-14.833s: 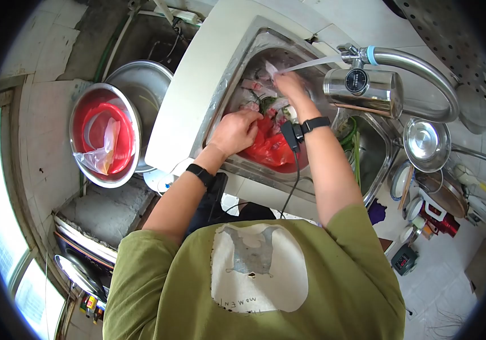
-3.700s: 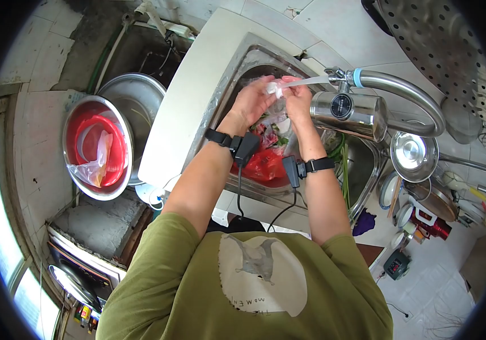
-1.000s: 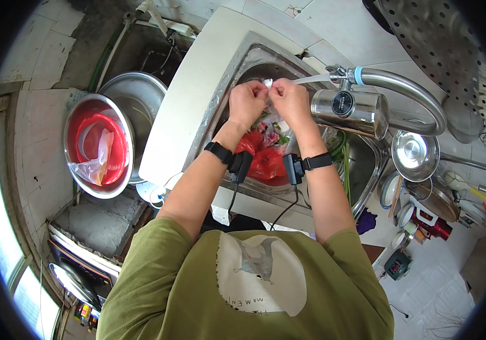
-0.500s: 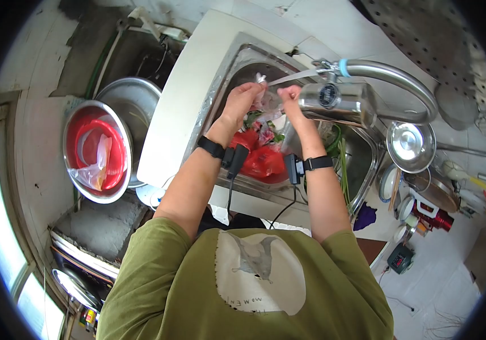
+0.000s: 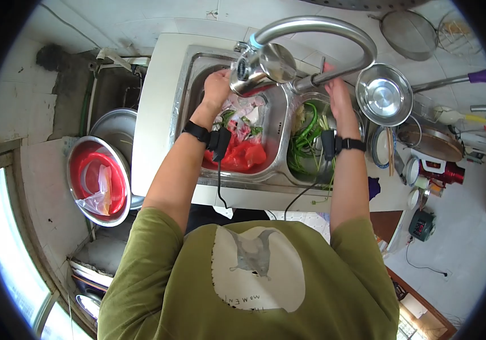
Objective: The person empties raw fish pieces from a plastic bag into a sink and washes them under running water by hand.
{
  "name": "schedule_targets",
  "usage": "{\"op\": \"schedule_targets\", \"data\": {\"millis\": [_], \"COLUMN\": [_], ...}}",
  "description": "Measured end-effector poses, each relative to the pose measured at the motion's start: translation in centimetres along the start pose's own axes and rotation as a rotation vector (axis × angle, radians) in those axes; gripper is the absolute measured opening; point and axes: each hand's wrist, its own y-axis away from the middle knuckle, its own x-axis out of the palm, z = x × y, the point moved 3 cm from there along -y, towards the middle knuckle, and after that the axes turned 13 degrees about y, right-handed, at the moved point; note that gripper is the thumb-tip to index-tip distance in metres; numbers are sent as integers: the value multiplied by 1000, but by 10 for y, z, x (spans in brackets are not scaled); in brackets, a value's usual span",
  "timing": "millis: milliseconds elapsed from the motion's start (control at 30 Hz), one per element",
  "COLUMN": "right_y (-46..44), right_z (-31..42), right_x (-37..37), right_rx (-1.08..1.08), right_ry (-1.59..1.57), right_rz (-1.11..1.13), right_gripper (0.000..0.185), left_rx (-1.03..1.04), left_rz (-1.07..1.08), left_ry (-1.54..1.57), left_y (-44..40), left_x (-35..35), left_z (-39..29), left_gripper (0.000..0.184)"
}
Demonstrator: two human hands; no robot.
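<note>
My left hand [image 5: 217, 89] is over the left sink basin, its fingers curled beside the metal cylinder [image 5: 263, 69] on the tap. Their tips are partly hidden, so what they hold cannot be made out. My right hand [image 5: 339, 95] reaches up behind the curved tap pipe [image 5: 334, 25], fingers stretched out by a thin metal lever [image 5: 322, 64]; the pipe hides part of it. Below my left hand lie red plastic bags [image 5: 243, 154] and a wet clear plastic bag [image 5: 248, 104] among some greens. Green peppers [image 5: 309, 127] and leafy stems fill part of the right basin.
Left of the white counter [image 5: 155, 113], a metal bowl holds a red basin [image 5: 119, 170] with a plastic bag inside. A metal ladle [image 5: 383, 95], a round lid [image 5: 433, 141] and a red thermos [image 5: 450, 171] are at right. A mesh strainer [image 5: 407, 35] hangs behind.
My right hand has gone from beside my left hand over the left basin to the right, behind the tap pipe. The white water stream seen earlier no longer shows. The whole view has shifted.
</note>
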Motion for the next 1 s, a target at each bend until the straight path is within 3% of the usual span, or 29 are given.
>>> {"op": "schedule_targets", "data": {"millis": [33, 67, 167, 267, 333, 400, 467, 500, 567, 800, 900, 933, 1000], "right_y": [1, 7, 25, 73, 116, 138, 152, 153, 157, 178, 183, 177, 162], "right_z": [6, 7, 7, -3, 23, 61, 109, 122, 136, 128, 120, 97, 43], "right_x": [3, -1, -12, 4, 42, 79, 100, 107, 122, 94, 66, 65, 61], "right_rx": [-4, 2, 31, 158, 18, -392, -431, -430, -433, -328, -464, -425, -230], "right_ry": [10, 4, -89, -110, -81, -68, -201, -200, -265, -259, -362, -407, -453], "right_rz": [171, 165, -43, -75, 150, 222, 352, 352, 619, 756, 1092, 1207, 1154], "right_gripper": [49, 49, 40, 30, 25, 26, 32, 32, 37, 44, 47, 46, 48], "left_rx": [15, 15, -123, -170, -125, -146, -199, -221, -239, -381, -477, -542, -616], "left_rz": [-49, -59, -40, -88, -45, -51, -63, -41, 6, 109, 170, 201, 266], "left_ry": [9, 7, 138, 197, 152, 106, 56, 83, 72, 129, 169, 203, 359], "left_y": [-2, -6, 12, 14, 13, 15, 27, 29, 41, 95, 123, 131, 141], "left_x": [-1, -3, -4, -7, -10, -15, -15, -16, -18, -30, -30, -30, -23], "left_z": [8, 15, -27, -30, -19, -10, -32, -25, -23, 11, 25, 27, 52], "left_gripper": [41, 38, 34, 32, 34, 36, 41, 47, 49, 50, 43, 43, 43]}}
